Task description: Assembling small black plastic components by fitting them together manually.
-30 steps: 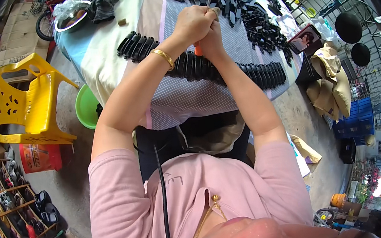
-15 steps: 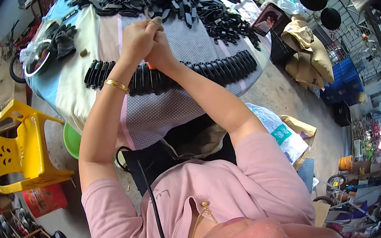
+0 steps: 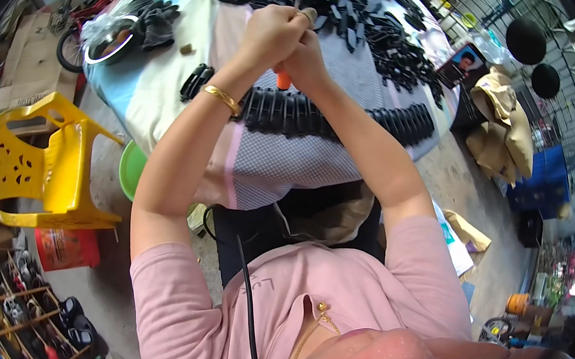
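Observation:
Both my hands meet above the table, at the near edge of a heap of small black plastic pieces [image 3: 334, 5]. My left hand [image 3: 271, 32] is closed, its fingers pressed against the other hand; what it grips is hidden. My right hand [image 3: 306, 60] wraps round a tool whose orange handle [image 3: 283, 80] sticks out below the fist; its working end cannot be seen. A tan cover [image 3: 308, 16] shows on a fingertip where the hands meet. Beneath my forearms runs a curved row of black ribbed pieces [image 3: 279, 111], standing side by side, partly hidden by my arms.
A patterned cloth [image 3: 264, 164] covers the table. At its far left lie a metal bowl [image 3: 100, 59] with a plastic bag, dark gloves [image 3: 157, 22] and a brown lump [image 3: 185, 49]. A phone [image 3: 462, 66] stands at right. A yellow chair [image 3: 60, 168] and green basin [image 3: 132, 171] are left.
The view has shifted, so the table and chair sit farther right in it. My hands stay pressed together above the row, and the orange handle shows more. The phone's picture has changed.

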A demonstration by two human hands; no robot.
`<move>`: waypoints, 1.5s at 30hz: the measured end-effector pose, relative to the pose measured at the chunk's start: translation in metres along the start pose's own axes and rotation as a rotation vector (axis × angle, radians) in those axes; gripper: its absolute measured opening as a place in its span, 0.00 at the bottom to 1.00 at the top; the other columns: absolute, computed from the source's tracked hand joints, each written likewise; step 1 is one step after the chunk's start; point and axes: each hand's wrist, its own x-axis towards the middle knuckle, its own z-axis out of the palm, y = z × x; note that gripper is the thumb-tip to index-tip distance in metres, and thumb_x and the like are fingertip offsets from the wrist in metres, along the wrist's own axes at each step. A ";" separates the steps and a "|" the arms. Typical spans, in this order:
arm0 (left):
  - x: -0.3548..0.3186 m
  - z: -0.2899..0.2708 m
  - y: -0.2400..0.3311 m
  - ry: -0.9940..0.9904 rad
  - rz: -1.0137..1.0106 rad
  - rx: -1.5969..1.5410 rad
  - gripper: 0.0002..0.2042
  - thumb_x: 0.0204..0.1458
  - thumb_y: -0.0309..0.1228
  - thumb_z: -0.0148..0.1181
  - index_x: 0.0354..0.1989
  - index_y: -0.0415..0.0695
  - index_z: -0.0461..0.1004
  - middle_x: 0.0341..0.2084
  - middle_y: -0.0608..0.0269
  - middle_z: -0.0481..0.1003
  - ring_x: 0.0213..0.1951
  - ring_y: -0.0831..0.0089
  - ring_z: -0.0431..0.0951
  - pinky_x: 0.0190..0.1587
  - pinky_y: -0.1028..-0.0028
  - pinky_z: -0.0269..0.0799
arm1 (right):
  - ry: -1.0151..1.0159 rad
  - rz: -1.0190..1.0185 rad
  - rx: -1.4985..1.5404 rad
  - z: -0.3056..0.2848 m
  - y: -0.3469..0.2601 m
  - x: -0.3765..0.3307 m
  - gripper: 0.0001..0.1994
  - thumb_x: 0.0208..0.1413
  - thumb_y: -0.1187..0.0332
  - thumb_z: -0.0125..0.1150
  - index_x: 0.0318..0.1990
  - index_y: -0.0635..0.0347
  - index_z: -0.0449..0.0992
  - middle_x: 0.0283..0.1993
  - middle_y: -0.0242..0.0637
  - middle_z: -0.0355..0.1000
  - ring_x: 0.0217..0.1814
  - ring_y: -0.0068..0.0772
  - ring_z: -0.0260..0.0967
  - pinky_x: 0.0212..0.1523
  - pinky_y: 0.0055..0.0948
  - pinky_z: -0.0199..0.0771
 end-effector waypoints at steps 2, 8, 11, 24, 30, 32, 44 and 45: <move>0.004 0.006 -0.023 -0.011 -0.023 -0.090 0.16 0.47 0.41 0.50 0.23 0.40 0.77 0.19 0.49 0.74 0.24 0.57 0.76 0.28 0.66 0.70 | -0.014 0.031 0.048 0.009 0.008 0.000 0.09 0.48 0.72 0.50 0.18 0.65 0.67 0.12 0.33 0.63 0.10 0.21 0.60 0.10 0.21 0.58; -0.004 0.013 -0.036 0.049 0.094 -0.021 0.15 0.47 0.40 0.49 0.23 0.42 0.77 0.18 0.53 0.75 0.22 0.63 0.75 0.29 0.69 0.69 | 0.038 -0.098 -0.077 0.006 0.042 -0.006 0.04 0.52 0.73 0.48 0.34 0.63 0.64 0.28 0.35 0.67 0.22 0.22 0.65 0.18 0.21 0.65; -0.010 0.021 -0.025 0.047 0.129 0.011 0.16 0.47 0.42 0.50 0.23 0.42 0.77 0.20 0.52 0.74 0.24 0.58 0.74 0.29 0.68 0.69 | 0.098 -0.099 0.077 0.005 0.044 -0.013 0.03 0.51 0.73 0.50 0.31 0.63 0.66 0.24 0.32 0.66 0.22 0.20 0.65 0.19 0.19 0.64; -0.014 0.001 -0.036 0.050 0.028 -0.058 0.13 0.46 0.36 0.49 0.26 0.40 0.77 0.18 0.51 0.75 0.23 0.65 0.76 0.29 0.71 0.69 | 0.072 -0.058 0.091 0.025 0.043 -0.004 0.10 0.50 0.69 0.51 0.20 0.64 0.67 0.16 0.31 0.65 0.14 0.19 0.61 0.12 0.20 0.57; -0.016 0.004 -0.039 0.075 -0.019 -0.074 0.14 0.46 0.36 0.48 0.25 0.40 0.78 0.19 0.52 0.75 0.23 0.65 0.76 0.30 0.72 0.69 | 0.151 -0.133 0.172 0.022 0.054 -0.002 0.05 0.52 0.73 0.50 0.27 0.64 0.67 0.22 0.31 0.67 0.21 0.21 0.65 0.17 0.18 0.63; -0.014 0.001 -0.043 0.081 0.032 -0.146 0.14 0.46 0.36 0.48 0.25 0.40 0.78 0.19 0.52 0.75 0.22 0.66 0.76 0.29 0.72 0.69 | -0.001 0.015 0.005 0.011 0.060 0.001 0.05 0.51 0.73 0.50 0.27 0.65 0.67 0.23 0.31 0.67 0.20 0.20 0.65 0.16 0.19 0.63; -0.014 -0.010 -0.026 0.108 0.055 -0.067 0.14 0.46 0.37 0.49 0.24 0.41 0.78 0.19 0.52 0.75 0.22 0.66 0.75 0.30 0.72 0.69 | 0.003 -0.128 0.208 -0.008 0.139 0.007 0.06 0.56 0.72 0.39 0.40 0.52 0.61 0.32 0.36 0.62 0.31 0.28 0.63 0.26 0.26 0.67; -0.012 -0.006 -0.031 0.134 0.090 -0.065 0.15 0.46 0.38 0.49 0.24 0.41 0.78 0.19 0.53 0.75 0.22 0.65 0.75 0.30 0.71 0.69 | -0.027 -0.099 0.297 -0.015 0.150 0.008 0.12 0.59 0.72 0.33 0.48 0.46 0.58 0.39 0.38 0.61 0.40 0.31 0.64 0.33 0.30 0.71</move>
